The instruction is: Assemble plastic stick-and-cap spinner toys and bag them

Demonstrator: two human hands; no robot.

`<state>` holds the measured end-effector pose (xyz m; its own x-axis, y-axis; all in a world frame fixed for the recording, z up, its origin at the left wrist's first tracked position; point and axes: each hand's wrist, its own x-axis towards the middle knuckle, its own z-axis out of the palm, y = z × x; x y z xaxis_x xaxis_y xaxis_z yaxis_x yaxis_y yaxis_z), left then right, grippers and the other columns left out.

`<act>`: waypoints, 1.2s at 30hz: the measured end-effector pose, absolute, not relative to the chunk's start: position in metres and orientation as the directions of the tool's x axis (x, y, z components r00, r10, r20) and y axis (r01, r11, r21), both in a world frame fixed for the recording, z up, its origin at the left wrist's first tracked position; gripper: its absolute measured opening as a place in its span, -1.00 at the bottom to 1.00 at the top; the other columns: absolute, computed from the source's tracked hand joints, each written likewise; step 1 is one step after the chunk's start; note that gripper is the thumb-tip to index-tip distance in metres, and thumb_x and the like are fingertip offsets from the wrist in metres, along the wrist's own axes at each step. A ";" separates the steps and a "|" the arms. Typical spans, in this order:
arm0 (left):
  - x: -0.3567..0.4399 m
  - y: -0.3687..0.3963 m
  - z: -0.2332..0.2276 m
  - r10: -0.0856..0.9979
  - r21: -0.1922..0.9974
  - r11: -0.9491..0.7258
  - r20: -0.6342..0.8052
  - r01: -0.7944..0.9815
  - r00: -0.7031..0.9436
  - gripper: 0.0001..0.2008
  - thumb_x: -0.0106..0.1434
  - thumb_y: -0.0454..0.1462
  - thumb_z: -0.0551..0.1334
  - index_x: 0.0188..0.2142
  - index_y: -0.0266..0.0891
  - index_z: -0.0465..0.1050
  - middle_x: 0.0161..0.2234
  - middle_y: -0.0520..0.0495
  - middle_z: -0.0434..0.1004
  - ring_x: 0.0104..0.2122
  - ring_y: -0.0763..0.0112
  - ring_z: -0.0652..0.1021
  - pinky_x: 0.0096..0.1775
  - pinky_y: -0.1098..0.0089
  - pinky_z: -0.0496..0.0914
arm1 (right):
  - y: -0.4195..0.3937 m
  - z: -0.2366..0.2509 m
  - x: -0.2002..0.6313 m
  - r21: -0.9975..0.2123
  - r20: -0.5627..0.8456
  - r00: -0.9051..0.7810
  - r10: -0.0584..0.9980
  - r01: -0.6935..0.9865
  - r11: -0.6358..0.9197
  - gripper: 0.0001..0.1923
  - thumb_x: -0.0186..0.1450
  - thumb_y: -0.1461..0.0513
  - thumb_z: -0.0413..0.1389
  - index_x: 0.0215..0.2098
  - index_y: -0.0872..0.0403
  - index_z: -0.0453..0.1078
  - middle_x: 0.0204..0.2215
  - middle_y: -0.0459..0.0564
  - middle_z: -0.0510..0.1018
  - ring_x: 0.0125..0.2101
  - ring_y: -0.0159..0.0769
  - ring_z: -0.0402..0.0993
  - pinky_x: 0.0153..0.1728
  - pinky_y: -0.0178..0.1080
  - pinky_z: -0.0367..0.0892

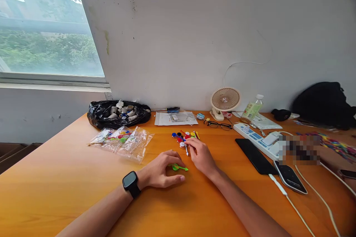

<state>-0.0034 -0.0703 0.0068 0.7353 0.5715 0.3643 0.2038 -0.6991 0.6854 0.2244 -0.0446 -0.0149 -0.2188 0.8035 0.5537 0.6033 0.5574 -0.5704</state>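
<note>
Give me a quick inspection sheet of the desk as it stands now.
Surface: orange wooden table, bare in front.
Job's things: green plastic piece under left hand; white stick at right hand; small coloured parts just beyond.
Clutter: clear bags, black bag, fan, glasses, bottle, two phones.
Grip: left rests on green piece; right pinches stick.
Cables: white cables, power strip.
Surroundings: window, white wall.

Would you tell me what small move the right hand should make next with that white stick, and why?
Probably bring the white stick back toward the green piece. The right hand pinches the stick beside the small coloured parts, while the left hand rests on the green piece, apart from it.
</note>
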 end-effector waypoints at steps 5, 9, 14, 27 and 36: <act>0.001 -0.075 0.007 0.553 0.765 -0.637 0.364 0.098 0.749 -0.73 0.36 -0.09 0.30 -0.12 -0.18 0.66 -0.14 -0.17 0.66 -0.15 0.20 0.60 -0.06 0.28 0.43 | -0.044 -0.022 0.221 -0.528 0.552 -0.269 0.789 0.620 0.580 -0.64 0.42 0.29 0.06 0.12 0.06 0.53 0.14 0.15 0.56 0.19 -0.03 0.46 0.25 0.07 0.32; 0.004 -0.077 0.011 0.604 0.730 -0.676 0.473 0.098 0.641 -0.75 0.34 -0.10 0.31 -0.08 -0.13 0.65 -0.10 -0.15 0.66 -0.05 0.12 0.56 0.05 0.17 0.39 | -0.046 -0.019 0.216 -0.527 0.505 -0.296 0.811 0.638 0.561 -0.60 0.42 0.16 0.14 0.18 0.09 0.49 0.21 0.20 0.50 0.25 0.02 0.37 0.28 0.12 0.29; 0.003 -0.067 0.006 0.775 0.733 -0.626 0.544 0.268 0.322 -0.79 0.44 -0.15 0.21 -0.22 -0.15 0.60 -0.21 -0.11 0.63 -0.14 0.20 0.55 -0.02 0.19 0.39 | -0.042 -0.017 0.213 -0.525 0.474 -0.328 0.817 0.640 0.561 -0.60 0.43 0.11 0.15 0.16 0.10 0.49 0.21 0.22 0.49 0.27 0.02 0.35 0.29 0.12 0.25; -0.008 -0.034 -0.031 0.900 0.739 -0.435 0.381 0.515 0.213 -0.62 0.25 -0.18 0.35 0.06 -0.15 0.56 0.04 -0.18 0.57 0.02 0.07 0.53 0.07 0.07 0.41 | -0.049 -0.001 0.211 -0.624 0.535 -0.253 0.806 0.526 0.578 -0.65 0.48 0.12 0.08 -0.44 0.04 0.47 -0.43 -0.03 0.58 -0.35 -0.24 0.50 -0.22 -0.19 0.39; -0.006 -0.037 -0.025 0.884 0.790 -0.467 0.420 0.396 0.206 -0.82 0.31 -0.15 0.33 -0.16 -0.17 0.57 -0.18 -0.09 0.67 -0.20 0.24 0.61 -0.15 0.26 0.49 | -0.052 0.005 0.214 -0.860 0.398 -0.124 0.909 0.293 0.417 -0.75 0.36 0.05 0.20 -0.25 0.05 0.56 -0.32 0.03 0.66 -0.28 -0.18 0.58 -0.26 -0.20 0.48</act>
<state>-0.0057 -0.0372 -0.0245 0.2059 0.8841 0.4195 0.3960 -0.4673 0.7904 0.2138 -0.0515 0.0048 -0.1241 0.9090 0.3979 0.2932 0.4167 -0.8605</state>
